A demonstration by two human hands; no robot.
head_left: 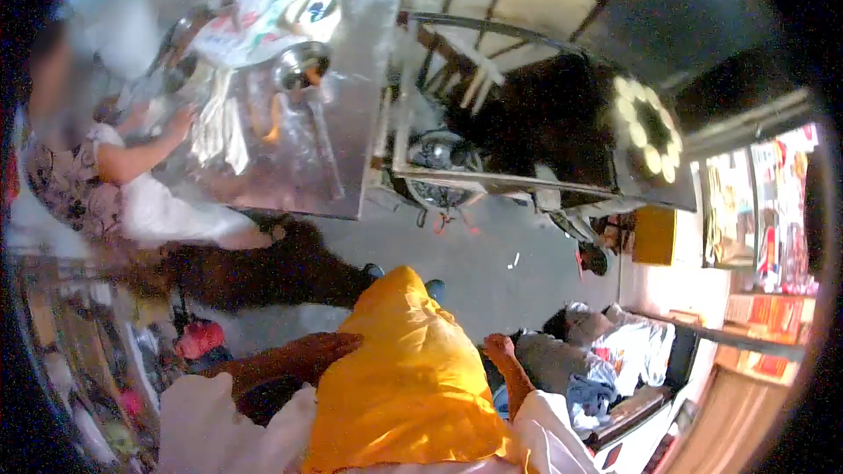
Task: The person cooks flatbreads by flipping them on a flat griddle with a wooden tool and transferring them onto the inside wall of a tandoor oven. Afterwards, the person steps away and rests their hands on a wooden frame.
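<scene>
A yellow apron [408,377] covers the front of my body. Against its left side lies my left hand [329,353], fingers stretched out flat and holding nothing that I can see. My right hand [500,349] hangs just right of the apron, fingers curled in; whether anything is inside them is hidden. Neither hand touches the metal-topped table [351,114] ahead on the left. On that table lie long pale dough-like strips [219,123] and a steel bowl [301,66].
A person [88,167] sits at the table's left side, one hand near the strips. Ahead stands a dark cooking surface [536,114] with several pale round pieces [654,127] in a ring. Clothes [606,355] are heaped on the right. Grey floor [474,254] lies between.
</scene>
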